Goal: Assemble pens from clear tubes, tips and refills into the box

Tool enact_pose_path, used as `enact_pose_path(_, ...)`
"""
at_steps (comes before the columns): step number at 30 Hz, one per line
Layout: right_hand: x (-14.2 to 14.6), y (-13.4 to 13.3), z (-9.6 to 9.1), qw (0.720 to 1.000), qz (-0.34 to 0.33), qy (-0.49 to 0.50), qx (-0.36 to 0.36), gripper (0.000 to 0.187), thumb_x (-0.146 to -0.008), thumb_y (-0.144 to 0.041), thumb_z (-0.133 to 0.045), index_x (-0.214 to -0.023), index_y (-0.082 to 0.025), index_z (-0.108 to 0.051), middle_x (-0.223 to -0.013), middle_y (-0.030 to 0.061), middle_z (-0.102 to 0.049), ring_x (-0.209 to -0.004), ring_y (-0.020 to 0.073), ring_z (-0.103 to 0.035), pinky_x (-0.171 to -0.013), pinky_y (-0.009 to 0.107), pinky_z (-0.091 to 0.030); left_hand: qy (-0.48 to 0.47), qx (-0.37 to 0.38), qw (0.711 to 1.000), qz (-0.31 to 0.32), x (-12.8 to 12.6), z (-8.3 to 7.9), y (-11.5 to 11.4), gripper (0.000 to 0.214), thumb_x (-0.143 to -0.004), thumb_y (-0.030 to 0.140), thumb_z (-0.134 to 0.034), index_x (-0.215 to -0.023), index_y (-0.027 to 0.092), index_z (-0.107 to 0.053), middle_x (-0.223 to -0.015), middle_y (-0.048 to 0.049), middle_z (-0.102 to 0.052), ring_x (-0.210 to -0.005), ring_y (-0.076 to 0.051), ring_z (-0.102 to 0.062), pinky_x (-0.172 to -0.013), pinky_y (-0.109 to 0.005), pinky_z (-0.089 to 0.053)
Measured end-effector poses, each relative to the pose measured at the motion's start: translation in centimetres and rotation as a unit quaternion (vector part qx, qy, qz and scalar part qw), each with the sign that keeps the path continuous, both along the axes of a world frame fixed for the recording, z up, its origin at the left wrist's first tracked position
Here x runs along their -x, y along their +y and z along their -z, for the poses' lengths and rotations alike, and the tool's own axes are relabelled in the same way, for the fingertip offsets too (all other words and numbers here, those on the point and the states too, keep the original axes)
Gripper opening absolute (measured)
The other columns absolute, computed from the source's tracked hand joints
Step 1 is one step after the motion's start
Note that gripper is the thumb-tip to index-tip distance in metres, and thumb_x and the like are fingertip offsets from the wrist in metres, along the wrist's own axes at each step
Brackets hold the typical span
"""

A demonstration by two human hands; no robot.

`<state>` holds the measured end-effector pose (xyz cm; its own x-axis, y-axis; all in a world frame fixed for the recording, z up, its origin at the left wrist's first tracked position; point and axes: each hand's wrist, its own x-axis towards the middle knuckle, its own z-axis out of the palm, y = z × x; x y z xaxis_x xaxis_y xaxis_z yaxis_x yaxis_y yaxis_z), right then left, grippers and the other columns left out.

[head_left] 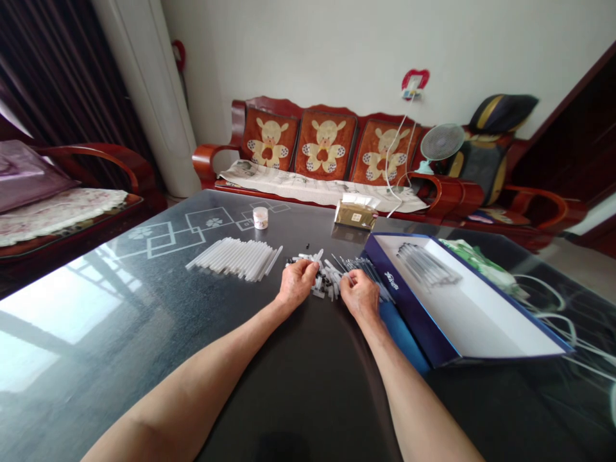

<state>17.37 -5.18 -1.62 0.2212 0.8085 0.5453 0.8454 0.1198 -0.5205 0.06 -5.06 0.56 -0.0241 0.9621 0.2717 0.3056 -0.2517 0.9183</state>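
Note:
My left hand is closed in a pinch at the left side of a loose pile of small white and black pen parts. A short whitish plastic piece shows at its fingertips. On the pile's right side, my right hand has its fingers pressed together; what they hold is hidden. Thin dark pen refills lie just beyond the right hand. A row of translucent white pen barrels is spread to the left of my left hand.
At right stands a blue box with a white inside, holding a bundle of slim pens. A small white tub and a tissue pack stand farther back. White cables and green-white packaging lie beyond the box.

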Motion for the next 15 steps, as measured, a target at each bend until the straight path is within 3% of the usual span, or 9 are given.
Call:
enact_pose_path(4, 0.0, 0.1, 0.1, 1.000, 0.004, 0.006, -0.002, 0.019, -0.072, -0.032, -0.053, -0.081, -0.019, -0.062, -0.068, 0.0046, -0.067, -0.068, 0.0198, -0.062, -0.068, 0.028, -0.042, -0.007, 0.003, 1.000, 0.002, -0.1, 0.3, 0.2, 0.037, -0.087, 0.047, -0.047, -0.073, 0.017, -0.066, -0.053, 0.0021, -0.059, -0.050, -0.009, -0.053, -0.054, -0.020, -0.041)
enact_pose_path(8, 0.2, 0.1, 0.1, 1.000, -0.006, -0.007, -0.009, 0.016, -0.075, -0.033, -0.053, -0.074, -0.019, -0.060, -0.065, 0.0042, -0.065, -0.065, 0.0189, -0.060, -0.067, 0.028, -0.040, -0.013, 0.000, 1.000, 0.002, -0.2, 0.3, 0.1, 0.036, -0.086, 0.047, -0.047, -0.076, 0.017, -0.065, -0.052, 0.0031, -0.057, -0.050, -0.009, -0.052, -0.054, -0.019, -0.041)
enact_pose_path(15, 0.6, -0.1, 0.2, 0.999, 0.002, -0.033, -0.021, 0.018, -0.079, -0.032, -0.050, -0.071, -0.019, -0.060, -0.067, 0.0047, -0.063, -0.063, 0.0176, -0.056, -0.063, 0.028, -0.035, 0.040, -0.023, 0.999, -0.028, 0.1, -0.8, -0.5, 0.031, -0.085, 0.042, -0.051, -0.080, 0.018, -0.070, -0.062, 0.0016, -0.062, -0.060, -0.011, -0.056, -0.060, -0.020, -0.042)
